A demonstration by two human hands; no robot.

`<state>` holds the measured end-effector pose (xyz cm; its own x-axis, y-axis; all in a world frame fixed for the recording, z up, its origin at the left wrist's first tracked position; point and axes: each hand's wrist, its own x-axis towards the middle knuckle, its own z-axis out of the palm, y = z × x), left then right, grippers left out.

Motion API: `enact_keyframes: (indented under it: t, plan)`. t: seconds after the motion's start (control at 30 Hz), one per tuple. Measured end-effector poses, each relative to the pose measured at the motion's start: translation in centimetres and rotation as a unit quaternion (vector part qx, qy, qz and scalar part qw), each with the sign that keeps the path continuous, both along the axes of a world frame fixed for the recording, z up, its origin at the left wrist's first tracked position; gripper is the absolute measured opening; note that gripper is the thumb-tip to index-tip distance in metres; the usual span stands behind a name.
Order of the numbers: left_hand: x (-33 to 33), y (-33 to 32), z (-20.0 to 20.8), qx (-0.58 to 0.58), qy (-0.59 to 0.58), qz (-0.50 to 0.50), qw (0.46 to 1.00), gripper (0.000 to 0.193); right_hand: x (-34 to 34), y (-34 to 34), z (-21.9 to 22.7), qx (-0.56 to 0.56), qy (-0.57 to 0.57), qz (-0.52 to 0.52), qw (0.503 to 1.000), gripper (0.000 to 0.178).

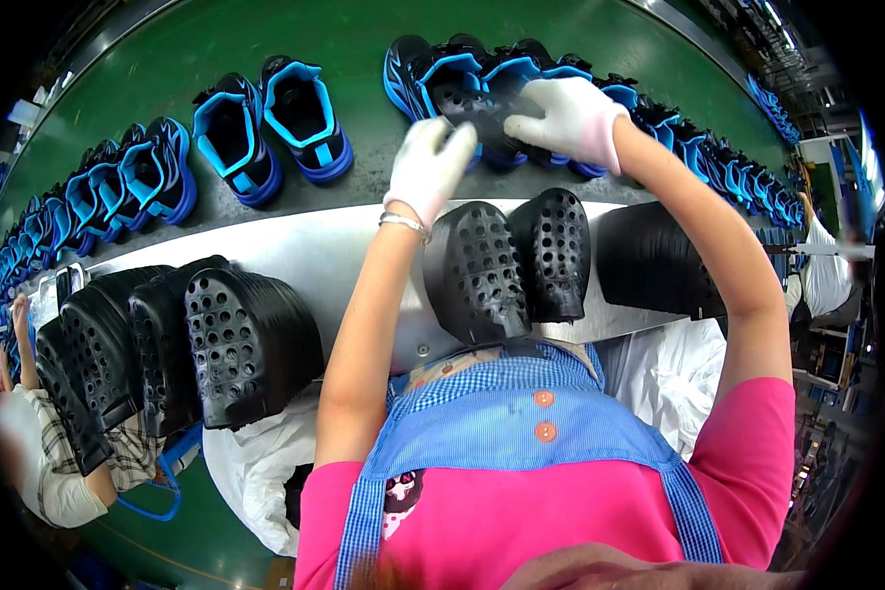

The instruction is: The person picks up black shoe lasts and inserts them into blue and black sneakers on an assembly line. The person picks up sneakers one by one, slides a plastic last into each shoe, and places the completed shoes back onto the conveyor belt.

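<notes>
My right hand [566, 122], in a white glove, grips a black, hole-dotted piece that looks like a shoe insole [495, 120], blurred by motion. The piece is over the heel openings of black and blue sneakers [410, 79] in the row beyond. Close to its left end, my left hand [430, 171], also gloved, has thumb and fingers apart; I see nothing held between them. Two stacks of similar black insoles [480, 265] [560, 251] stand below my hands on the metal ledge [354, 265].
Another black stack [654, 258] lies under my right forearm, and several more [251, 344] stand at left. A separate sneaker pair [305, 118] sits on the green belt [364, 25]; rows of sneakers extend both ways. Another person [59, 442] is at far left.
</notes>
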<state>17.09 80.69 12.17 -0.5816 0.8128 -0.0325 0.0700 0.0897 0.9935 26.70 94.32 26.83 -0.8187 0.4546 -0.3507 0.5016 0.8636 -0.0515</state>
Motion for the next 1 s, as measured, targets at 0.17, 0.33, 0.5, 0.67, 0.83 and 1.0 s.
enact_keyframes:
  t: [0.17, 0.33, 0.5, 0.67, 0.83, 1.0]
  plan:
    - [0.5, 1.1, -0.9, -0.041, 0.172, -0.046, 0.983, 0.037, -5.5, 2.7, -1.1, -0.02, -0.123, -0.024, 0.992, 0.051]
    - [-2.4, 4.2, -0.2, -0.255, 0.224, -0.212, 0.916, 0.046, -9.2, 1.3, -7.2, 0.026, -0.079, -0.018, 0.996, 0.038]
    - [-3.4, 6.1, 0.9, -0.344, 0.198, -0.307, 0.865, 0.052, -11.1, 1.7, -11.0, -0.047, -0.104, -0.107, 0.988, 0.029]
    - [-3.5, 6.8, 1.5, -0.392, 0.217, -0.358, 0.819, 0.054, -11.6, 2.2, -13.5, -0.037, -0.081, -0.111, 0.99, 0.023]
    - [-3.4, 7.3, 1.9, -0.403, 0.235, -0.375, 0.801, 0.052, -12.7, 2.6, -14.3, -0.027, -0.063, -0.102, 0.992, 0.032]
    - [-2.6, 7.4, 2.2, -0.404, 0.215, -0.335, 0.824, 0.057, -11.0, 3.1, -12.0, -0.044, -0.062, -0.023, 0.997, 0.033]
